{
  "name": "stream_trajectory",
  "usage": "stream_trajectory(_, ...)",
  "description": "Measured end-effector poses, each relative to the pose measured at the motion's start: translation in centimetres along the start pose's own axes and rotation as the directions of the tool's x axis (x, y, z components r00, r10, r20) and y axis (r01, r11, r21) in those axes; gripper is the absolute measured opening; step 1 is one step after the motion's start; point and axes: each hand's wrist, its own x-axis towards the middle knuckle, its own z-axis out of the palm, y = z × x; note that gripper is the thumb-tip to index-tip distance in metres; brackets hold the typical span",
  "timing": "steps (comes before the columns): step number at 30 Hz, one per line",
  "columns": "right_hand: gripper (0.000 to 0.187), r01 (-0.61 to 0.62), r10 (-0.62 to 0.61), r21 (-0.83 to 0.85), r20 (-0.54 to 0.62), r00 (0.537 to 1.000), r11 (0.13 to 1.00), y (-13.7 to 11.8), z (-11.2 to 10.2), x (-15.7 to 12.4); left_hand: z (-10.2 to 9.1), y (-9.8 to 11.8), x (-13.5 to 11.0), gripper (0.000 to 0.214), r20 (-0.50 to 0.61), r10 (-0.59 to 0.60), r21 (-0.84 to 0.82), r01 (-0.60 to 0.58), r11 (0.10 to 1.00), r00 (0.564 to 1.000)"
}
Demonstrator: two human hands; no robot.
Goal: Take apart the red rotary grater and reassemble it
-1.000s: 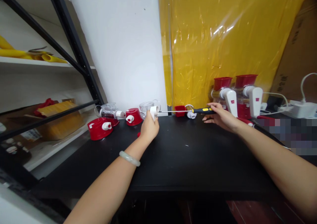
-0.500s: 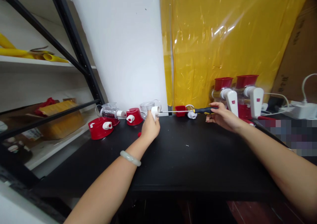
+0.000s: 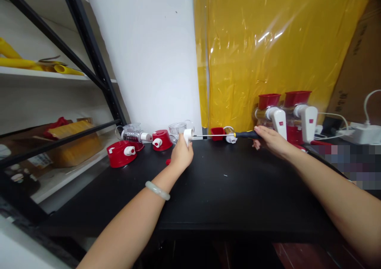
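Above the black table, my left hand (image 3: 182, 153) is closed around a small white plastic part (image 3: 187, 135) with a round opening facing right. A long screwdriver (image 3: 245, 135) lies level in the air, its thin metal shaft reaching into that opening; the tip is hidden inside. My right hand (image 3: 269, 140) grips the end of its black and yellow handle. Behind my left hand is a clear plastic housing (image 3: 177, 127), partly covered. A small red piece (image 3: 168, 162) shows beside my left wrist.
Red bases (image 3: 120, 154) with white knobs and a grater drum (image 3: 133, 136) stand at left. A red pusher (image 3: 216, 133) and another drum (image 3: 230, 135) lie at the back. Two assembled red-and-white graters (image 3: 308, 122) stand right. A screw (image 3: 225, 175) lies on the table (image 3: 238, 205).
The fingers of my right hand have shifted and turned on the screwdriver's handle. My left hand keeps the white part in nearly the same place.
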Motion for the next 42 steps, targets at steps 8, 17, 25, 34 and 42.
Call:
stream_trajectory(8,0.041,-0.061,0.068,0.186,-0.036,0.997,0.981,-0.12,0.68,-0.05,-0.14,0.03,0.12,0.026,-0.008,-0.029,0.022,0.029,0.999,1.0)
stream_trajectory(17,0.033,-0.031,0.037,0.099,-0.061,0.997,0.995,-0.08,0.03,0.22,-0.04,0.23,-0.15,0.027,0.027,-0.004,0.048,0.003,0.999,1.0)
stream_trajectory(25,0.04,-0.038,0.036,-0.079,-0.025,0.999,0.996,-0.16,0.11,0.03,-0.09,0.18,-0.05,0.029,0.036,0.004,0.05,-0.006,0.999,0.999)
stream_trajectory(34,0.042,-0.055,0.059,0.14,-0.031,0.998,0.989,-0.44,0.32,-0.11,-0.2,0.3,-0.2,0.027,0.041,-0.004,0.043,0.003,0.999,0.999)
stream_trajectory(42,0.033,-0.08,0.089,0.162,-0.05,0.995,0.983,-0.47,0.08,0.06,-0.16,0.38,-0.22,0.029,0.037,0.004,0.041,-0.006,0.999,0.999)
